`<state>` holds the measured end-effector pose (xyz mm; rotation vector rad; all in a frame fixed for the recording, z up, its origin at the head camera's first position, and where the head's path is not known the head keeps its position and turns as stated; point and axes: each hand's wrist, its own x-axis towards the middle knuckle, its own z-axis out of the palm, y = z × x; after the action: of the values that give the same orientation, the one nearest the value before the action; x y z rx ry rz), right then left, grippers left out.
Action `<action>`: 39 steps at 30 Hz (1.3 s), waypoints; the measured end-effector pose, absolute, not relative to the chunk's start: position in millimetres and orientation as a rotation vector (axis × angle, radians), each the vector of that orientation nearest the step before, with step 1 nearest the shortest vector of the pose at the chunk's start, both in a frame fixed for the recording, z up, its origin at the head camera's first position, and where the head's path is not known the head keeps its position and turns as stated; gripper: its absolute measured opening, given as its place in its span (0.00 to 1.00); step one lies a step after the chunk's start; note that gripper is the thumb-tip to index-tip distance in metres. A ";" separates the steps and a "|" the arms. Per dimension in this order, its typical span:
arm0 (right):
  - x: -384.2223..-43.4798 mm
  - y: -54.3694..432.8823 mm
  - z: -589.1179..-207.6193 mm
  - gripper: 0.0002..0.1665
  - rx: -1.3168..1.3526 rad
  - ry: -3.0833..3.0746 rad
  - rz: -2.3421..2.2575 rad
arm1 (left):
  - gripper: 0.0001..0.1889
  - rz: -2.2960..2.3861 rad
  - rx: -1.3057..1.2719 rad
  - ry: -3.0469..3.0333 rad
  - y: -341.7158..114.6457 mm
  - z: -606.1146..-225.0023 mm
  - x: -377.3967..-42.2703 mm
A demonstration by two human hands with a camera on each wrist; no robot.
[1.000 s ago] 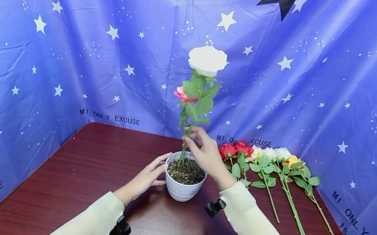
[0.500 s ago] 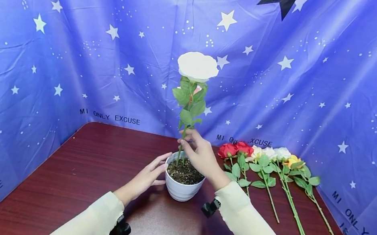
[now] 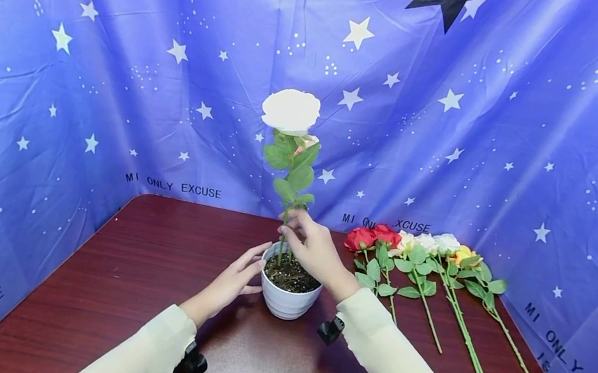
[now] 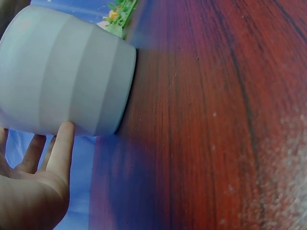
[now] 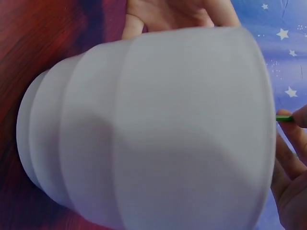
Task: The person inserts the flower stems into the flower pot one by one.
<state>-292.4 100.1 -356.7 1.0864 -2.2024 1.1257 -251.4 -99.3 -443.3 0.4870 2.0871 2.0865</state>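
A white rose (image 3: 291,111) stands upright over a white ribbed flowerpot (image 3: 287,304), its stem running down to the dark soil (image 3: 294,274). My right hand (image 3: 316,247) pinches that stem (image 5: 284,118) between thumb and fingers above the rim. Behind its leaves shows part of a pink rose (image 3: 307,143), mostly hidden. My left hand (image 3: 229,280) rests against the pot's left side with fingers spread; in the left wrist view its fingertips touch the pot wall (image 4: 72,81).
Several roses lie on the dark red table (image 3: 166,257) to the right: red roses (image 3: 372,239), pale roses (image 3: 426,243) and a yellow rose (image 3: 465,257), stems toward the front. A blue star-printed cloth (image 3: 220,91) hangs behind and at both sides.
The white rose has shifted left and lower with my right hand on its stem, now hiding most of the pink rose. My left hand has stayed at the pot.
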 end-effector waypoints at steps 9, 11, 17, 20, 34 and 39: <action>-294.7 102.3 -362.2 0.11 1.048 -2.226 1.117 | 0.28 2.080 0.486 2.096 -100.8 -443.7 -252.2; -294.7 101.4 -363.4 0.12 1.041 -2.240 1.101 | 0.28 2.080 0.485 2.095 -101.0 -443.6 -252.5; -295.6 97.6 -369.0 0.13 1.000 -2.246 1.080 | 0.28 2.072 0.506 2.090 -99.9 -443.3 -252.7; -295.0 95.3 -370.8 0.12 0.985 -2.236 1.093 | 0.28 2.072 0.510 2.092 -99.5 -444.7 -253.1; -296.6 97.8 -380.0 0.11 0.956 -2.205 1.048 | 0.27 2.087 0.502 2.083 -98.2 -443.9 -251.2; -296.7 101.8 -381.4 0.10 0.980 -2.258 1.043 | 0.28 2.086 0.499 2.081 -99.5 -443.1 -251.2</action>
<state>-296.7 101.8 -381.4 0.9803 -2.2580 1.0426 -251.2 -99.5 -443.1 0.4991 2.0811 2.0856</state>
